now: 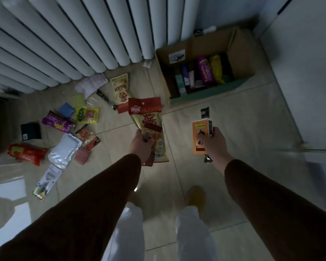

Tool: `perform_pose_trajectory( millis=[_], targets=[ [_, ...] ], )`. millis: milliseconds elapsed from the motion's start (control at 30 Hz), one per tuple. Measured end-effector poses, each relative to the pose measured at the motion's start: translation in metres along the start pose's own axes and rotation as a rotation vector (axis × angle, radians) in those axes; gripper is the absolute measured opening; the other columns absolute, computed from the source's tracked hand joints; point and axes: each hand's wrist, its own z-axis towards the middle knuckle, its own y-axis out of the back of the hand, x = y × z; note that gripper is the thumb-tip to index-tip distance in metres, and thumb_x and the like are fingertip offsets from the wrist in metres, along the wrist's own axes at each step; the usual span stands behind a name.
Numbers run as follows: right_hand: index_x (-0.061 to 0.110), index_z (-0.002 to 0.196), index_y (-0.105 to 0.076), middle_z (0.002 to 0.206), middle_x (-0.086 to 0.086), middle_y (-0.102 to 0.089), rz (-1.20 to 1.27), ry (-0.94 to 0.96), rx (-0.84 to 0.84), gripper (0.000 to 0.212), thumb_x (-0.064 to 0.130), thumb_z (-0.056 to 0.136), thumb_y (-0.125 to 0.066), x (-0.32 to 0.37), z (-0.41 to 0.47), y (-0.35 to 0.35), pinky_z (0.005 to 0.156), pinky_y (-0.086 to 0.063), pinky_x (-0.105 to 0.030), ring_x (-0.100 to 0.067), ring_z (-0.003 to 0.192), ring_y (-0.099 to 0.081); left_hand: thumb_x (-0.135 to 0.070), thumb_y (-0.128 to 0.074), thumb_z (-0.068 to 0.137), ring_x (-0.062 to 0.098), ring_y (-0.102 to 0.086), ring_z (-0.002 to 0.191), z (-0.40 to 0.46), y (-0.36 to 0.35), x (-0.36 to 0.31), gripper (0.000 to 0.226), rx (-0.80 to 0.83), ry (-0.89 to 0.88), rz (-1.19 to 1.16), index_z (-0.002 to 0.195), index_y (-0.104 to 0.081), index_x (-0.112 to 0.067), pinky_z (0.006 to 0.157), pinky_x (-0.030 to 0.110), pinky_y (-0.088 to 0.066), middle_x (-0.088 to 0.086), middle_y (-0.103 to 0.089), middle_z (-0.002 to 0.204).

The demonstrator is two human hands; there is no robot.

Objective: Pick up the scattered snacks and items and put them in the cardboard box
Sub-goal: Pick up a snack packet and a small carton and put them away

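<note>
Cardboard box (239,51) partly filled; left grip (141,144) clutches snack packets (151,117), right grip (213,142) an orange carton (200,136); plenty litters the floor (233,129).

Tiled floor (224,129) bears scattered snacks (58,122), cardboard box (203,95).

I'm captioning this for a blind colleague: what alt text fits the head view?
Seen from above, a person's left hand grips a red-and-yellow snack bag and the right hand an orange carton, near a cardboard box; more packets lie on the floor.
</note>
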Motion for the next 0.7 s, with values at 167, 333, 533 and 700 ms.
perform_pose_trajectory(
  millis=[167, 333, 533, 700],
  targets=[
    [0.016, 0.122, -0.057, 0.111, 0.002, -0.067, 0.005, 0.025, -0.007, 0.03, 0.023, 0.094, -0.063, 0.016, 0.032, 0.044, 0.062, -0.047, -0.017, -0.011, 0.087, -0.067, -0.024, -0.058, 0.096, 0.024, -0.064, 0.099, 0.001, -0.051, -0.04, 0.032, 0.015, -0.023, -0.015, 0.126, -0.048, -0.021, 0.079, 0.037, -0.053, 0.0, -0.065, 0.111],
    [0.014, 0.121, -0.057, 0.112, -0.001, -0.067, -0.046, 0.032, -0.024, 0.031, 0.024, 0.093, -0.064, 0.044, 0.074, 0.057, 0.062, -0.047, -0.019, -0.017, 0.091, -0.067, -0.024, -0.06, 0.095, 0.022, -0.064, 0.1, 0.028, -0.069, -0.081, 0.036, 0.035, -0.042, -0.041, 0.129, -0.049, -0.022, 0.084, 0.038, -0.055, -0.001, -0.065, 0.112],
    [0.017, 0.117, -0.058, 0.108, 0.001, -0.067, -0.061, 0.043, -0.021, 0.026, 0.026, 0.094, -0.064, 0.086, 0.133, 0.054, 0.06, -0.047, -0.018, -0.011, 0.082, -0.066, -0.029, -0.06, 0.095, 0.018, -0.063, 0.092, 0.08, -0.071, -0.125, 0.034, 0.042, -0.06, 0.004, 0.126, -0.048, -0.023, 0.075, 0.034, -0.053, -0.002, -0.065, 0.11],
    [0.02, 0.112, -0.058, 0.103, 0.003, -0.068, -0.071, 0.059, 0.02, 0.023, 0.027, 0.092, -0.067, 0.109, 0.183, 0.053, 0.065, -0.053, -0.024, -0.011, 0.083, -0.068, -0.033, -0.06, 0.095, 0.021, -0.065, 0.094, 0.119, -0.082, -0.156, 0.036, 0.014, -0.016, 0.058, 0.128, -0.047, -0.023, 0.079, 0.038, -0.056, 0.001, -0.065, 0.11]
  ],
)
